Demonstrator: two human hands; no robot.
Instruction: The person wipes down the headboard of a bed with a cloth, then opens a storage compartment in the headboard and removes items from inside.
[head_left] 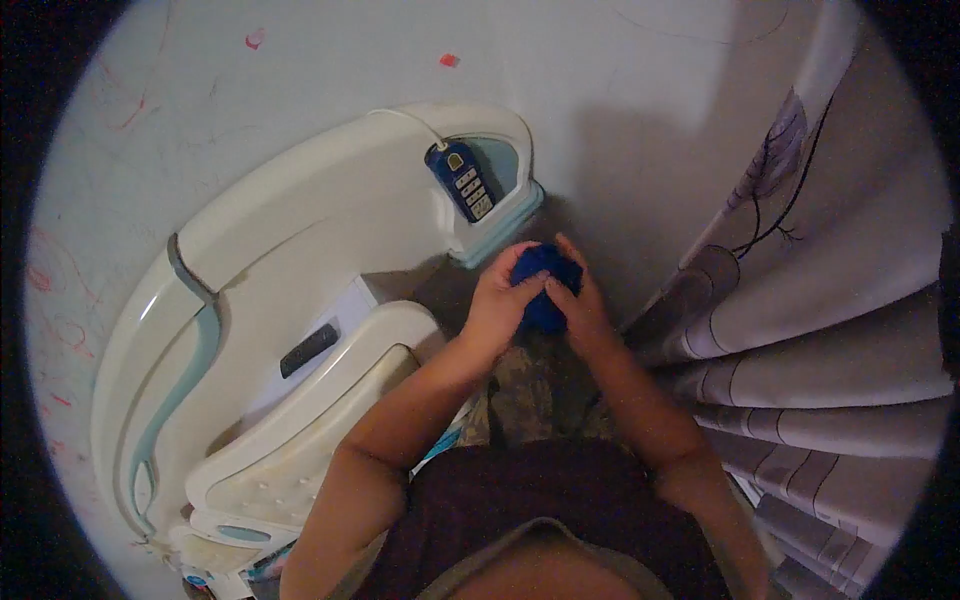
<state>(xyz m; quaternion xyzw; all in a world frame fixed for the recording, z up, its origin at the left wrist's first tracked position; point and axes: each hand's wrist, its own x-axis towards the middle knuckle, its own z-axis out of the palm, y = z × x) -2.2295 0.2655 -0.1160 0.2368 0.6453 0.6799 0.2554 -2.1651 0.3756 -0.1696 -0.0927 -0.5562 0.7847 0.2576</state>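
A bunched, deep-blue bundle (543,315), which looks like soft cloth, is held in front of my body between both hands. My left hand (497,296) wraps round its left side, with the thumb lying across the front. On the other side, my right hand (584,297) closes over it, its thumb near the left one. The two thumbs almost meet on top of the bundle. Its lower part hangs below my fingers, and the exact kind of cloth item cannot be made out.
A white headboard (330,190) curves along the wall on the left. A blue power strip (460,180) with a white cord stands in its corner shelf. A dark remote control (309,350) rests on a white ledge. Grey patterned curtains (820,370) hang at right.
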